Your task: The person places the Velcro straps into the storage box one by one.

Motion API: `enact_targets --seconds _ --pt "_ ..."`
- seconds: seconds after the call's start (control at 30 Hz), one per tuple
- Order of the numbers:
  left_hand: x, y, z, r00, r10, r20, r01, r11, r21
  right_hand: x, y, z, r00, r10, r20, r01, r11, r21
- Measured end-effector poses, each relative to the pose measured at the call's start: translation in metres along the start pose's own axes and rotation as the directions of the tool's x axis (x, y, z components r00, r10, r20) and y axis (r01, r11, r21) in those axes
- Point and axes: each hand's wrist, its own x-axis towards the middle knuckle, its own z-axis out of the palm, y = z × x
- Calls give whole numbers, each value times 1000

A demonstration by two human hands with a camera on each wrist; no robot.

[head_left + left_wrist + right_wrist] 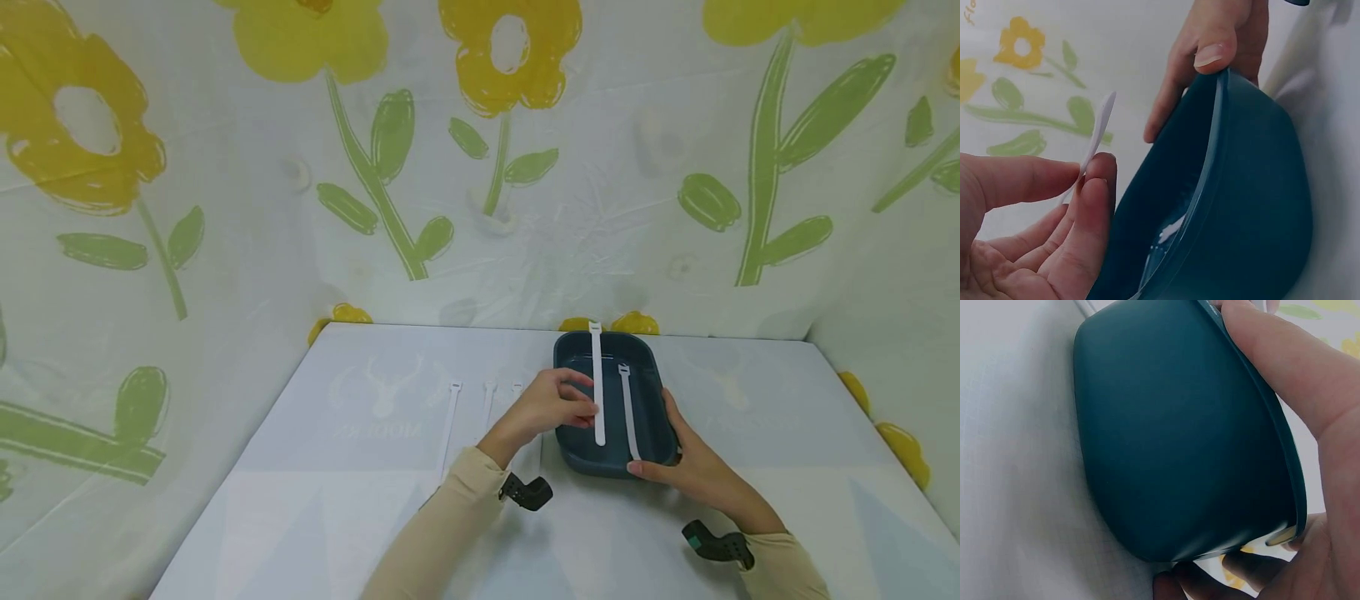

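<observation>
A white cable tie (597, 383) with a slotted head is pinched between the thumb and fingers of my left hand (551, 404), over the dark blue rectangular basin (573, 458). In the left wrist view the pinched cable tie (1099, 128) is seen nearly edge-on beside the basin's rim (1213, 144). A second white cable tie (628, 408) lies inside the basin, its head toward the back. My right hand (701, 467) grips the basin's right side near the front corner, thumb on the rim. Its fingers reach along the outer wall (1179, 425).
Several more white cable ties (450, 421) lie on the white table (322, 425) left of the basin, partly hidden by my left arm. A flower-printed curtain (592, 183) stands behind the table's back edge and at both sides.
</observation>
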Motion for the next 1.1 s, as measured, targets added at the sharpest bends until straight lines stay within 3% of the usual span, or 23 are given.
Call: enact_targets --seconds 0.77,1.1 --pt "18 -7 25 998 -56 -10 57 994 90 0 1 -1 1000 -11 -6 11 1000 2" --pt "22 -1 37 991 -123 -59 132 977 168 1 3 0 1000 -15 5 15 1000 12"
